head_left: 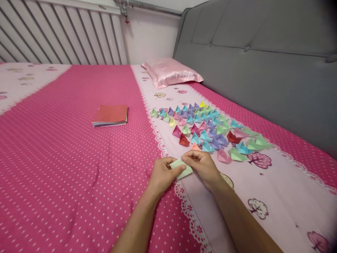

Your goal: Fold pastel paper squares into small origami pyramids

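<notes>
A pale green folded paper point(184, 170) is held between both hands, above the edge of the bed's light printed stripe. My left hand point(163, 174) pinches its left side, the thumb lying across the front. At its upper right edge, the thumb and fingers of my right hand point(201, 166) close on the paper. Just beyond my hands stand rows of small folded paper boats point(206, 136) in green, blue, purple, pink, red and yellow. Nearest my fingers is an orange paper boat point(195, 147), partly hidden behind my right hand.
On the pink dotted bedspread point(79, 182), to the left, lies a stack of coloured paper point(110, 115) with a red sheet on top. A pink satin pillow point(171, 72) rests at the back by the grey headboard point(252, 70). A white radiator point(63, 33) lines the far wall.
</notes>
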Demonstrator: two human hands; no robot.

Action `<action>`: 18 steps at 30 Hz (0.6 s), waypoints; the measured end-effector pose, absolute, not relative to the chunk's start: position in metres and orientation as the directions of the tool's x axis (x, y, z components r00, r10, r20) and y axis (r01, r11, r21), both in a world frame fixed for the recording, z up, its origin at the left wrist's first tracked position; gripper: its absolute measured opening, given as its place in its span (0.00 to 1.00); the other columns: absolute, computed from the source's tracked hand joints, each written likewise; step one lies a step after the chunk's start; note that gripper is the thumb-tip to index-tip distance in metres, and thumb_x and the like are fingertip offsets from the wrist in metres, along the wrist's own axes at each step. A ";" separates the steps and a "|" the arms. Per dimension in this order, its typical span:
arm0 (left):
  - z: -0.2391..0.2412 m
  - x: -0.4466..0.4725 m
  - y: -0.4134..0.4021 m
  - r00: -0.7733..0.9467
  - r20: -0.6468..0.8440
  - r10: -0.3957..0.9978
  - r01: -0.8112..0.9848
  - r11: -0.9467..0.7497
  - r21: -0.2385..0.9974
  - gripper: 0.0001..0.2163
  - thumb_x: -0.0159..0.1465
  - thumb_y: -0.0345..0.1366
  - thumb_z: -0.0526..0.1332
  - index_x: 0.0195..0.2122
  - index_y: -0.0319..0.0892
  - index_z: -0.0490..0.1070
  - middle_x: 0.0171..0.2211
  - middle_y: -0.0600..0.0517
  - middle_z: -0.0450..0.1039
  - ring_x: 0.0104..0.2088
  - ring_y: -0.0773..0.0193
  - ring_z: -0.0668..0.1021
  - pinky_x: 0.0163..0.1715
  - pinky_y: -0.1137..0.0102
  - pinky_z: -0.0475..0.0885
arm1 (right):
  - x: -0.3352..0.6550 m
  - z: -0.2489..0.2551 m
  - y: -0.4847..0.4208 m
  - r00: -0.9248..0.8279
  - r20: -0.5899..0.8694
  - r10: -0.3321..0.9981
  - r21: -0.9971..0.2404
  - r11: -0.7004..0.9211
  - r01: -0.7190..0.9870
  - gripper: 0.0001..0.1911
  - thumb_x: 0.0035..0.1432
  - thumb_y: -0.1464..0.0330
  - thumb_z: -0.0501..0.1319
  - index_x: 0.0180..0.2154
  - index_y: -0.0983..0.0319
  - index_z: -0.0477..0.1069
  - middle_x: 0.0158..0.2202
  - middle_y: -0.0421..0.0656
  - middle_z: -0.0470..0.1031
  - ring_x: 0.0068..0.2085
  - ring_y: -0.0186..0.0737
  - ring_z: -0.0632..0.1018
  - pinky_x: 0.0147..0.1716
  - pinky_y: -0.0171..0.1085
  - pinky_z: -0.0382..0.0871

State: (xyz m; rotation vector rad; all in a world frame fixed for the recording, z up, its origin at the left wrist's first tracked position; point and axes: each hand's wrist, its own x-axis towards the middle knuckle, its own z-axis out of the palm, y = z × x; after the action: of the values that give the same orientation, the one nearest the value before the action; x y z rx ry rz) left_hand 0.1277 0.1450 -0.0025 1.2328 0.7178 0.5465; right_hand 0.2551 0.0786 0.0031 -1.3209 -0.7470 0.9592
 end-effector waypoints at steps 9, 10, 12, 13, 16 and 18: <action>0.008 0.128 0.144 0.533 -0.208 0.820 -0.260 0.393 0.882 0.12 0.48 0.34 0.69 0.31 0.33 0.75 0.26 0.49 0.77 0.25 0.69 0.75 0.29 0.74 0.69 | 0.258 0.001 0.078 0.349 -0.226 0.910 -0.958 -0.143 -0.247 0.14 0.43 0.61 0.69 0.28 0.63 0.71 0.18 0.37 0.72 0.19 0.27 0.67 0.19 0.28 0.56; 0.008 0.128 0.144 0.527 -0.194 0.828 -0.279 0.384 0.880 0.12 0.49 0.34 0.68 0.32 0.33 0.75 0.27 0.48 0.77 0.27 0.68 0.76 0.31 0.73 0.70 | 0.257 0.002 0.078 0.328 -0.232 0.916 -0.955 -0.151 -0.253 0.15 0.43 0.61 0.69 0.28 0.63 0.71 0.20 0.39 0.74 0.20 0.28 0.69 0.20 0.29 0.58; 0.006 0.129 0.144 0.520 -0.172 0.837 -0.294 0.364 0.884 0.12 0.50 0.35 0.68 0.33 0.33 0.76 0.28 0.47 0.78 0.28 0.67 0.77 0.33 0.72 0.71 | 0.256 0.003 0.078 0.300 -0.243 0.922 -0.947 -0.159 -0.277 0.15 0.43 0.61 0.69 0.28 0.64 0.70 0.23 0.40 0.75 0.22 0.29 0.71 0.21 0.29 0.60; 0.005 0.129 0.144 0.521 -0.165 0.838 -0.289 0.355 0.889 0.12 0.50 0.35 0.68 0.33 0.33 0.76 0.27 0.47 0.78 0.28 0.67 0.77 0.32 0.72 0.71 | 0.256 0.003 0.078 0.295 -0.247 0.923 -0.942 -0.158 -0.295 0.15 0.43 0.61 0.69 0.29 0.64 0.71 0.23 0.40 0.75 0.22 0.29 0.71 0.21 0.29 0.60; 0.002 0.131 0.143 0.529 -0.164 0.833 -0.252 0.338 0.907 0.11 0.50 0.36 0.68 0.30 0.33 0.76 0.25 0.47 0.78 0.25 0.67 0.76 0.29 0.73 0.71 | 0.257 0.002 0.078 0.290 -0.256 0.922 -0.923 -0.144 -0.357 0.15 0.43 0.62 0.69 0.29 0.65 0.71 0.23 0.40 0.75 0.22 0.26 0.69 0.21 0.27 0.59; 0.002 0.131 0.143 0.529 -0.167 0.832 -0.238 0.334 0.912 0.10 0.51 0.37 0.68 0.28 0.33 0.77 0.24 0.47 0.77 0.25 0.67 0.76 0.28 0.73 0.71 | 0.258 0.001 0.079 0.284 -0.263 0.922 -0.907 -0.136 -0.397 0.14 0.44 0.63 0.69 0.29 0.65 0.71 0.24 0.40 0.75 0.22 0.25 0.69 0.22 0.27 0.59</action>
State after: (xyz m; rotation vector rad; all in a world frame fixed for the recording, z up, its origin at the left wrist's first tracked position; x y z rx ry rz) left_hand 0.1311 0.1429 0.0018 0.9904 0.7172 0.7821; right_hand 0.2579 0.0786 0.0011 -1.2080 -0.5802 1.2555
